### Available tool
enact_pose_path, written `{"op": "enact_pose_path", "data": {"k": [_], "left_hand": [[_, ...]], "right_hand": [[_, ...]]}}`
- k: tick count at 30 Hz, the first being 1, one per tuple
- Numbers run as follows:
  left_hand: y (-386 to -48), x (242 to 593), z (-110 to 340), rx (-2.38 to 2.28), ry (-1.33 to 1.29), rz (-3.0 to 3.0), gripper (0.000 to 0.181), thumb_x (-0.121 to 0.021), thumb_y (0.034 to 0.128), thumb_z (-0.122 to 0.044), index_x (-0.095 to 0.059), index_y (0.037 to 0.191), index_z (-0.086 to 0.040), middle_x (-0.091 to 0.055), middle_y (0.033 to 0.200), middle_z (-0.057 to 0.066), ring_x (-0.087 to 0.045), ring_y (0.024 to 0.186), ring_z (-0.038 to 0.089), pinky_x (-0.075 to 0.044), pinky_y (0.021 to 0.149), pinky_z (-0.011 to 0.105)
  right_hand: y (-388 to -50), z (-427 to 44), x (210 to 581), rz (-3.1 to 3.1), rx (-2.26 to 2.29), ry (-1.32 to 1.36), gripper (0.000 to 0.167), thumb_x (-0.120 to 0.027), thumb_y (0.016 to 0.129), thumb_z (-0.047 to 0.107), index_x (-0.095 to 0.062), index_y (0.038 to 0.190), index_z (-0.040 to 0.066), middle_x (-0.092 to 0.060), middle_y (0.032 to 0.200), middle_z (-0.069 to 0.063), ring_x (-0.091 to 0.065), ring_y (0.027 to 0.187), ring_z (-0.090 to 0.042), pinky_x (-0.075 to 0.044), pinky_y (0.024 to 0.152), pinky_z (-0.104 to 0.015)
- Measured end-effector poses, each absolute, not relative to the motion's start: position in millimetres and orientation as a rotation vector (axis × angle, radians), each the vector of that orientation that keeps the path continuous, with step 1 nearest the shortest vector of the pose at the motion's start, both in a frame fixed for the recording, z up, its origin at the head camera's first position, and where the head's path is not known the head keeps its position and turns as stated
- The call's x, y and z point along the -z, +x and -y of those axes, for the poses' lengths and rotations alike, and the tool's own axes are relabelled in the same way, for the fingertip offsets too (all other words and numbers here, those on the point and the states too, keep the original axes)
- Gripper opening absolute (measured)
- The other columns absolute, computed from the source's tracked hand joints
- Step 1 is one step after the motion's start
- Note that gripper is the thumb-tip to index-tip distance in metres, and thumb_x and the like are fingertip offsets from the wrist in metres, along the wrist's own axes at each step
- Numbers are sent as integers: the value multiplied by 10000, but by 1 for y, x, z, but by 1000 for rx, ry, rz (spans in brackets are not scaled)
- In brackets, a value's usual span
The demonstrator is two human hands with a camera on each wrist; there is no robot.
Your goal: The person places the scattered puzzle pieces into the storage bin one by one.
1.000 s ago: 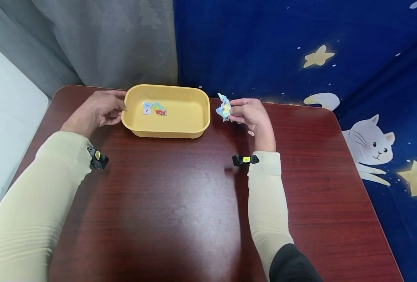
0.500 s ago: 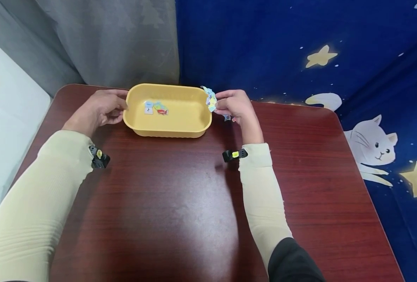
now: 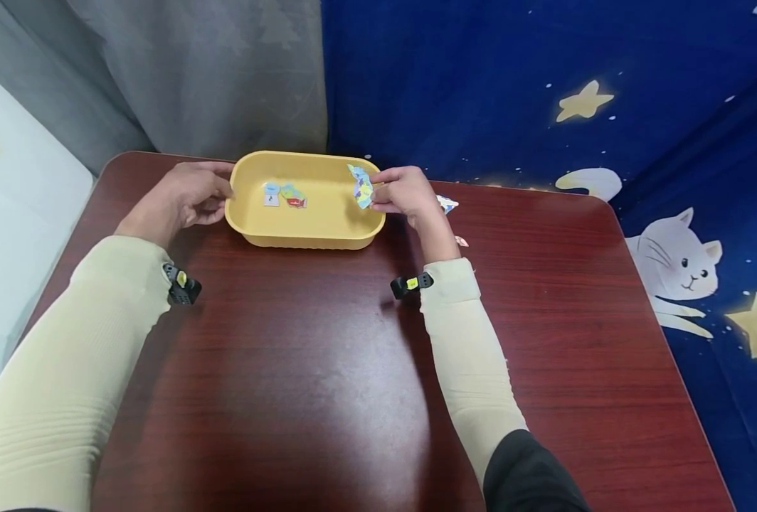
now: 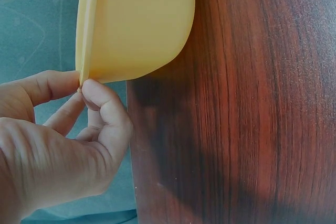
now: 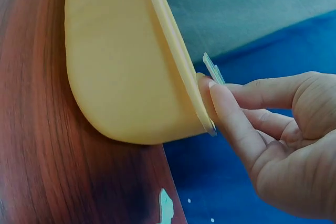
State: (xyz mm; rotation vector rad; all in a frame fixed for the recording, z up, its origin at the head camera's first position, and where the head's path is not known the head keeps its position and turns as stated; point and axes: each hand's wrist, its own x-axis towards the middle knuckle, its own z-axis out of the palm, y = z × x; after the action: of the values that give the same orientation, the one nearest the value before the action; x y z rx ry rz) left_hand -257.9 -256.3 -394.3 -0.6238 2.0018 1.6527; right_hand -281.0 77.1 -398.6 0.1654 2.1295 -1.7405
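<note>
My left hand (image 3: 194, 195) pinches the left end of the yellow tub (image 3: 308, 243) at its rim; the left wrist view shows thumb and fingertips (image 4: 97, 92) meeting on that rim. At the tub's right end, my right hand (image 3: 407, 193) holds a flat, irregular cut-out piece (image 3: 361, 186) in blue, yellow and white between thumb and fingers. It is over the tub's inside, tilted. Only the edge of the piece (image 5: 212, 68) shows above the rim in the right wrist view. Inside the tub lie a small blue-and-white piece (image 3: 272, 195) and a green-and-red piece (image 3: 294, 196).
On the dark red wooden table (image 3: 302, 370), to the right of my right hand, lie another blue-white piece (image 3: 446, 204) and a small pinkish piece (image 3: 461, 241). A grey curtain (image 3: 225, 85) and a blue star-patterned curtain (image 3: 455, 85) hang behind the far table edge.
My right hand has moved left with the cut-out piece, from beside the tub to over its right end. Pieces on the table behind it have come into view. The left hand stays on the rim.
</note>
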Motion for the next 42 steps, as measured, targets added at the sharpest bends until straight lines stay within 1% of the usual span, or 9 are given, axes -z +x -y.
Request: {"op": "enact_pose_path", "data": {"k": [2,6,8,12,17,20,27,32,42], "left_hand": [[-258,395,257,-1656,-624,-2000,581,-507,936,-29,-415,1478,-216,-576,701,-14,-574,547,113,-534,548,252],[-258,395,256,-1657,-629,-1998,583,-517,934,-33,-418,1478,-220,-577,719,-16,-578,559,118,-539,558,255],[-258,394,256,-1656,-632,-2000,584,-522,933,-35,-420,1477,-222,-576,726,-15,-578,563,120,-541,561,257],[-258,394,257,-1656,-631,-2004,590,-526,929,-30,-418,1477,-221,-573,729,-13,-580,566,119,-541,558,257],[-257,394,257,-1661,-625,-2003,588,-519,925,-22,-420,1474,-208,-572,710,-15,-582,563,119,-540,556,255],[-257,394,258,-1662,-628,-2001,581,-517,926,-22,-424,1470,-205,-570,696,-15,-578,554,118,-539,552,255],[-258,394,258,-1679,-612,-1976,599,-517,924,-10,-405,1479,-203,-578,662,-16,-570,536,113,-526,526,250],[-258,394,258,-1678,-614,-1974,589,-522,921,-9,-415,1468,-199,-576,670,-14,-570,542,115,-534,538,255],[-257,394,257,-1679,-624,-1976,598,-520,916,-5,-420,1470,-206,-578,679,-9,-570,544,115,-530,535,248]], "right_hand": [[-281,-73,398,-2138,1714,163,372,-627,833,-95,-658,1193,-3,-609,1036,-147,-650,721,-159,-586,748,-303],[-283,-64,396,-2133,1684,171,391,-624,835,-105,-654,1210,1,-594,1114,-171,-654,716,-173,-563,850,-385],[-283,-59,396,-2132,1673,164,395,-619,835,-114,-649,1213,-3,-592,1135,-182,-652,713,-180,-553,871,-408],[-285,-50,396,-2141,1645,150,396,-618,837,-118,-652,1214,0,-589,1140,-169,-644,710,-184,-564,847,-391],[-290,-38,398,-2140,1617,114,389,-602,841,-133,-652,1207,-14,-613,1066,-176,-632,685,-186,-572,827,-383],[-292,-31,399,-2142,1589,93,386,-595,846,-132,-651,1209,-15,-626,1048,-174,-626,671,-181,-581,801,-359],[-301,-18,406,-2152,1520,85,400,-573,844,-137,-648,1215,-7,-622,1122,-155,-624,645,-163,-588,740,-302],[-306,-11,414,-2158,1476,87,407,-559,845,-146,-648,1216,-7,-605,1144,-146,-614,626,-150,-585,712,-278],[-310,1,423,-2160,1412,131,393,-543,842,-148,-667,1187,-8,-608,1109,-124,-593,704,-169,-584,726,-278]]}}
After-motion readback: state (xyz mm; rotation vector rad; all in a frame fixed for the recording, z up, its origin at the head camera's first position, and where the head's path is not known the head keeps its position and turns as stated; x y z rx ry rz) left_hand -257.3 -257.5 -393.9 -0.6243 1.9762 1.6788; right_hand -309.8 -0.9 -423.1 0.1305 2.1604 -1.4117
